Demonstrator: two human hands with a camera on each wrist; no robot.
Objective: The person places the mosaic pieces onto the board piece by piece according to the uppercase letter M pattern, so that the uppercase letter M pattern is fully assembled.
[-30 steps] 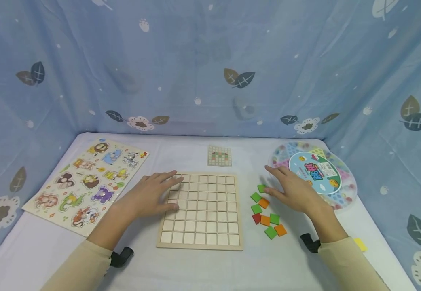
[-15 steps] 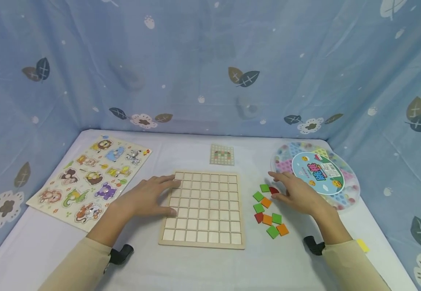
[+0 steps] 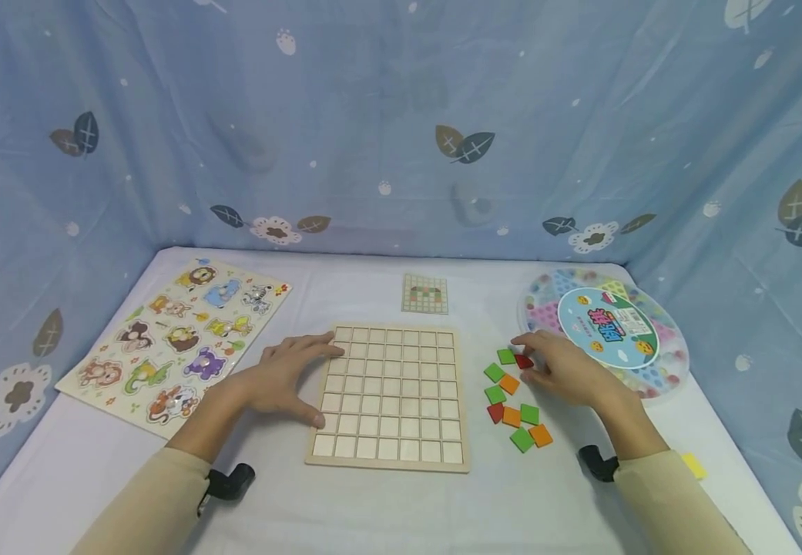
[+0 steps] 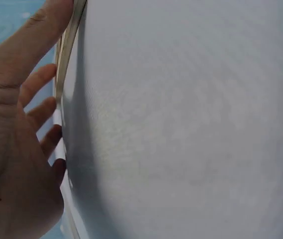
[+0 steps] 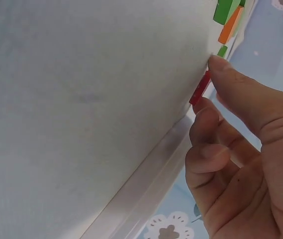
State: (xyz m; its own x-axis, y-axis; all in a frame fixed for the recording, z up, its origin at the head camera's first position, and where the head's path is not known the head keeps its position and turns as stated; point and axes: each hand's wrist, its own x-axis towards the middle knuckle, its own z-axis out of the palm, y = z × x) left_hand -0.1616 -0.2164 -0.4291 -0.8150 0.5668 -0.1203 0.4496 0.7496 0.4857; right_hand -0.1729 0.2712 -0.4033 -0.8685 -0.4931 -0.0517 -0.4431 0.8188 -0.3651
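Note:
A square wooden grid board [image 3: 390, 397] lies in the middle of the white table. My left hand [image 3: 277, 379] rests at its left side, fingers spread and relaxed, fingertips and thumb along the frame; in the left wrist view the thumb and fingers meet the board's edge [image 4: 67, 50]. Right of the board, my right hand [image 3: 570, 371] pinches a red rounded tile [image 5: 200, 88] between thumb and index finger, low over the table. Beside it lie several green tiles [image 3: 494, 373], several orange tiles [image 3: 509, 384] and another red tile [image 3: 496, 413].
Behind the board lies a small pattern card [image 3: 424, 294]. An animal peg puzzle [image 3: 182, 339] is at the left. A round clear case [image 3: 609, 327] of colourful pieces stands right of my right hand. A yellow piece [image 3: 694, 465] lies by the right sleeve. Blue curtain surrounds the table.
The red rounded tile, hidden at first, came into view beside the right hand and has turned slightly between its fingers. The left thumb has slid nearer to me along the board's edge.

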